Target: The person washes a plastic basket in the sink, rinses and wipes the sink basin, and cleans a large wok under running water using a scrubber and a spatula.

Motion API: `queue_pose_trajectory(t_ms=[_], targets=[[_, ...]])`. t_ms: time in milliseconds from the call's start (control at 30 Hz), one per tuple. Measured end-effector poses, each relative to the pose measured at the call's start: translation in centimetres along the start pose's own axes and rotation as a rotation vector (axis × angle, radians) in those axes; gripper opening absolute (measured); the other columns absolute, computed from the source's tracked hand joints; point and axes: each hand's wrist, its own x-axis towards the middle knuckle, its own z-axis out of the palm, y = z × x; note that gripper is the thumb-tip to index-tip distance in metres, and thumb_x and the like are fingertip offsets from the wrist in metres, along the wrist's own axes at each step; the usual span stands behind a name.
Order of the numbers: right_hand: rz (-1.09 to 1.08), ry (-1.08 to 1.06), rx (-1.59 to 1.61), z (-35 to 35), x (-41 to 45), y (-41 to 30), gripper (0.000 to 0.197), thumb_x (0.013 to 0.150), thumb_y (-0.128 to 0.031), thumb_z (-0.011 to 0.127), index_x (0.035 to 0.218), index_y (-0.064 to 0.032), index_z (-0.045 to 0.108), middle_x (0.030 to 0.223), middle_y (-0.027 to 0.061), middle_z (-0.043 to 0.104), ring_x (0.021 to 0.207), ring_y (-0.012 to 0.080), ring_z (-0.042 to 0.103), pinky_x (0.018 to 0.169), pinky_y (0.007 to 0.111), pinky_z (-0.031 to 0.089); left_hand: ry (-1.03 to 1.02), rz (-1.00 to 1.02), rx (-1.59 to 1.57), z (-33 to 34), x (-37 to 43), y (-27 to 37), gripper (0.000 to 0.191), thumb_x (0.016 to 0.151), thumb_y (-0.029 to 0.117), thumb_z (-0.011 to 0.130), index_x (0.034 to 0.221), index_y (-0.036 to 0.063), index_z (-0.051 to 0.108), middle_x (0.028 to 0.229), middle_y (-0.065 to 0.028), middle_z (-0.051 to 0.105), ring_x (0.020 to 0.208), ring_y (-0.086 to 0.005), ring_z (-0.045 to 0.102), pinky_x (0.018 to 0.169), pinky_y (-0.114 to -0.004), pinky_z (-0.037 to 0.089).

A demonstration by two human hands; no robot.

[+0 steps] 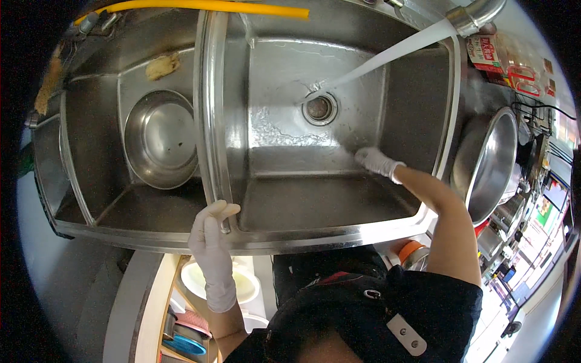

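Observation:
My right hand, in a white glove, reaches low into the larger basin of a stainless steel sink. It is blurred near the basin's floor, so I cannot tell whether anything is in its fingers. A stream of water pours from a metal spout and lands beside the round drain. Water spreads thinly over the floor left of the drain. Also gloved, my left hand hovers at the front end of the basin divider, fingers bent and slightly apart, with nothing visible in it.
A steel bowl and a yellowish sponge-like lump lie in the left basin. Along the back runs a yellow hose. At right stand a large metal basin and plastic bottles. Below the front rim are shelves with tubs.

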Motion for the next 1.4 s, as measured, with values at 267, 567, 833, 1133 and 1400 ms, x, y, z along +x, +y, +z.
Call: queue_pose_trajectory(t_ms=[267, 567, 833, 1133, 1400], targets=[[0.286, -0.129, -0.413, 1.5, 2.0, 8.8, 0.035, 0.088, -0.022, 0.044, 0.112, -0.0014, 0.060, 0.118, 0.0135, 0.059, 0.110, 0.0338, 0.054, 0.087, 0.044, 0.045, -0.054, -0.030, -0.077, 3.0, 2.1, 0.5, 0.033, 0.098, 0.020, 0.038, 0.108, -0.0062, 0.054, 0.097, -0.0179, 0.063, 0.094, -0.0241, 0.061, 0.092, -0.034, 0.045], [0.159, 1.440, 0.229, -2.7, 1.7, -0.3, 0.057, 0.092, -0.018, 0.047, 0.139, 0.0050, 0.023, 0.145, 0.0232, 0.024, 0.135, 0.0361, 0.022, 0.112, 0.036, 0.016, -0.030, -0.048, -0.097, 2.2, 1.4, 0.3, 0.031, 0.097, 0.019, 0.039, 0.106, -0.0063, 0.055, 0.095, -0.0174, 0.064, 0.093, -0.0239, 0.061, 0.088, -0.033, 0.045], [-0.014, 1.512, 0.494, -3.7, 9.2, -7.7, 0.055, 0.096, -0.026, 0.044, 0.143, -0.0053, 0.024, 0.147, 0.0177, 0.024, 0.137, 0.0283, 0.022, 0.111, 0.034, 0.017, -0.110, -0.032, 0.002, 3.2, 1.4, 0.3, 0.028, 0.097, 0.015, 0.040, 0.105, -0.0053, 0.057, 0.093, -0.0152, 0.066, 0.090, -0.0213, 0.062, 0.087, -0.032, 0.045], [0.029, 1.365, -0.049, -6.1, 8.1, -7.4, 0.056, 0.090, -0.025, 0.048, 0.140, -0.0081, 0.030, 0.143, 0.0180, 0.031, 0.134, 0.0323, 0.026, 0.112, 0.040, 0.018, -0.153, -0.045, -0.034, 4.6, 2.2, -0.9, 0.026, 0.096, 0.012, 0.040, 0.105, -0.0042, 0.058, 0.093, -0.0141, 0.066, 0.091, -0.0203, 0.062, 0.089, -0.031, 0.045], [0.634, 1.351, -0.272, -5.1, 2.6, -2.6, 0.070, 0.087, -0.026, 0.055, 0.135, 0.0125, 0.023, 0.145, 0.0252, 0.021, 0.135, 0.0375, 0.020, 0.111, 0.043, 0.016, -0.157, -0.039, -0.027, 5.7, 2.9, 0.0, 0.031, 0.097, 0.016, 0.038, 0.105, -0.0073, 0.056, 0.092, -0.0168, 0.065, 0.090, -0.0241, 0.062, 0.088, -0.034, 0.047]])
